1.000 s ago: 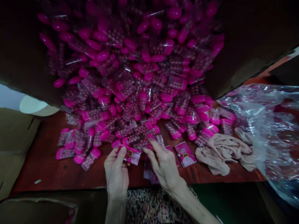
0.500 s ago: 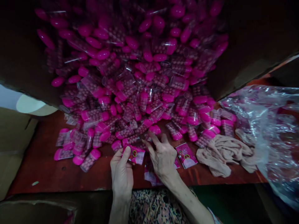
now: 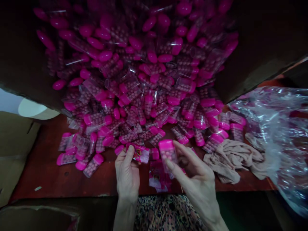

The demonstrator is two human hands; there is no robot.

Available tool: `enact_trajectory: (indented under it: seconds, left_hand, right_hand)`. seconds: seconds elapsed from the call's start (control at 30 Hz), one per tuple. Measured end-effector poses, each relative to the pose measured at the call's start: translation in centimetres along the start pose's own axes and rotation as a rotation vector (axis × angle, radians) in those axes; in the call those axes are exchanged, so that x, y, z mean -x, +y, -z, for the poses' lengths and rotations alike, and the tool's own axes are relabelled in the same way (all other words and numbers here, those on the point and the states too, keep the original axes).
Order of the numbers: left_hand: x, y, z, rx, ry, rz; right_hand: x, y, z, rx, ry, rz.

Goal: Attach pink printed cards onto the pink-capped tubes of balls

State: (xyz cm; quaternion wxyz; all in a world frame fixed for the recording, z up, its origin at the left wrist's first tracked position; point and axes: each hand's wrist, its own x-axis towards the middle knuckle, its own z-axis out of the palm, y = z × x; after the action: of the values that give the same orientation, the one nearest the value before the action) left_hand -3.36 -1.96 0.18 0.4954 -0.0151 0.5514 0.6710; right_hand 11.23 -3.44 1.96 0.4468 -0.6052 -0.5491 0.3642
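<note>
Between the thumb and fingers of my left hand (image 3: 128, 175) is a pink printed sleeve (image 3: 141, 154), pinched at its left end. My right hand (image 3: 196, 175) grips a clear plastic container (image 3: 167, 152) with a glossy pink cap, held upright with the cap on top; small pinkish balls show inside it. The two hands are apart, with the container to the right of the sleeve. Under the container, more pink printed sleeves (image 3: 157, 179) lie on the red table (image 3: 96, 186), partly hidden by my right hand.
A big heap of similar pink-capped containers (image 3: 149, 106) spills from a dark box onto the table. Several more containers (image 3: 92, 165) lie at the left. A beige cloth (image 3: 232, 160) and clear plastic wrapping (image 3: 284, 138) are at the right. A cardboard box (image 3: 16, 154) stands at the left edge.
My right hand has picked up a container from the front of the heap and drawn it back beside the sleeve. My left hand has stayed almost in place, holding the sleeve.
</note>
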Motion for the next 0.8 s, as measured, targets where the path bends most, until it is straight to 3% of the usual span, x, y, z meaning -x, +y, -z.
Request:
enact_trajectory:
  seconds: [0.23,0.33,0.63,0.8]
  left_hand:
    - [0.5,-0.2,-0.8,0.021,-0.070,0.027]
    - [0.7,-0.4,-1.1,0.016,-0.077,0.035]
    - [0.5,-1.2,-1.4,0.011,-0.051,-0.043]
    - [0.5,-1.5,-1.3,-0.004,-0.035,-0.105]
  right_hand:
    - [1.5,-0.2,-1.0,0.129,0.005,0.284]
    - [1.7,0.2,-1.2,0.154,0.021,0.339]
    - [1.4,0.7,-0.6,-0.015,-0.187,-0.023]
    - [1.1,0.2,-0.5,-0.037,-0.223,-0.100]
